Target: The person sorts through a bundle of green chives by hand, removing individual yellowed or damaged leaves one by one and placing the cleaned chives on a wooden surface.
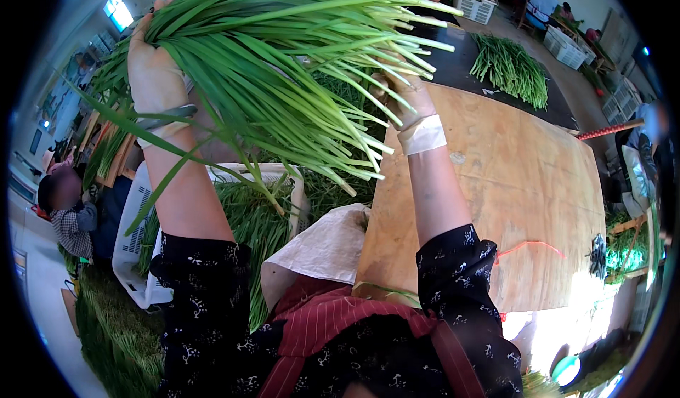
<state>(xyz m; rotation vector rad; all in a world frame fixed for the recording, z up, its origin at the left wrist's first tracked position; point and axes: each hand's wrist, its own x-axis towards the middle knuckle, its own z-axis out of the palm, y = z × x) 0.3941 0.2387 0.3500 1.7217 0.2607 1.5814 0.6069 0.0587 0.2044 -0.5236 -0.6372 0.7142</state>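
leaves of a big bundle of green chives (283, 58) sit clamped in my left hand (152, 72), raised above the white crate (134, 235), while my right hand (407, 100) pinches among the pale stem ends beside the wooden board (524, 185), its bandaged wrist showing.

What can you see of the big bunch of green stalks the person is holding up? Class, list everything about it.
The bunch of green stalks is a thick sheaf of long, thin leafy stems, deep green along most of their length and pale, whitish at the cut ends, which fan out toward the right and lower right. It is held raised and tilted above a white crate. The left hand clasps the green end; the right hand, with a white wrap at the wrist, touches the pale ends. A few loose leaves droop down.
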